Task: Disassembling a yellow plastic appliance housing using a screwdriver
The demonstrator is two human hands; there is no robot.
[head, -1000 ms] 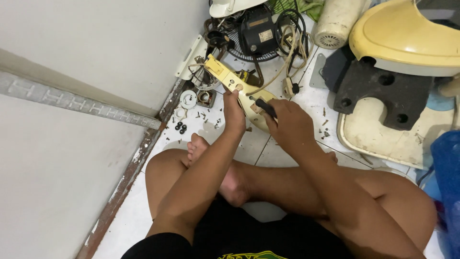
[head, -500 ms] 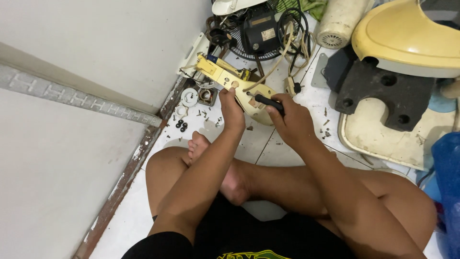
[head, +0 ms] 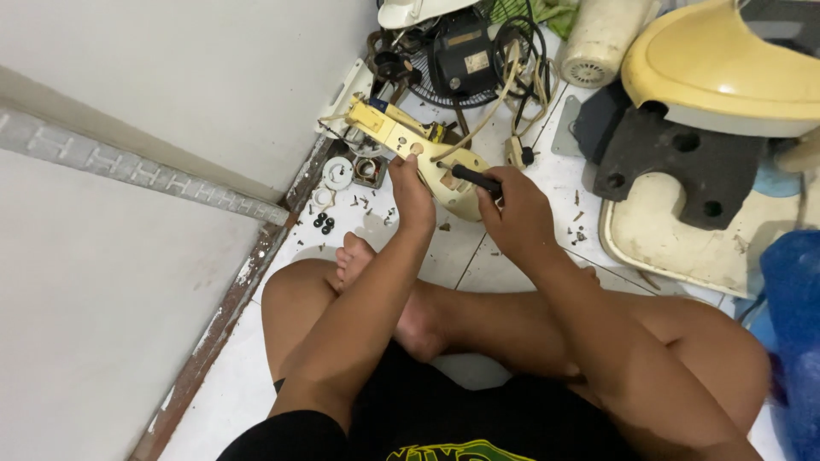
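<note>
Just above the middle of the frame, our left hand (head: pixel 412 198) grips the cream-yellow plastic panel (head: pixel 418 152) by its near edge, thumb on top, holding it tilted above the tiled floor (head: pixel 478 256). Our right hand (head: pixel 512 213) is clenched around the black handle of a screwdriver (head: pixel 475 179), whose tip points at the panel's rounded lower end; the tip itself is hidden, so we cannot tell whether it sits in a screw.

To do this step well, we judge that the panel should be braced firmly, since it hangs in the air with wires (head: pixel 478 128) trailing off toward the dark motor (head: pixel 461 55) at the top of the frame. We should keep the driver square to the panel and push along its axis, so it does not slip toward our left fingers. Loose screws (head: pixel 369 205) lie scattered on the floor just left of the hand, near small black washers (head: pixel 323 224); any we take out are best kept together there, away from our foot (head: pixel 354 256).
</note>
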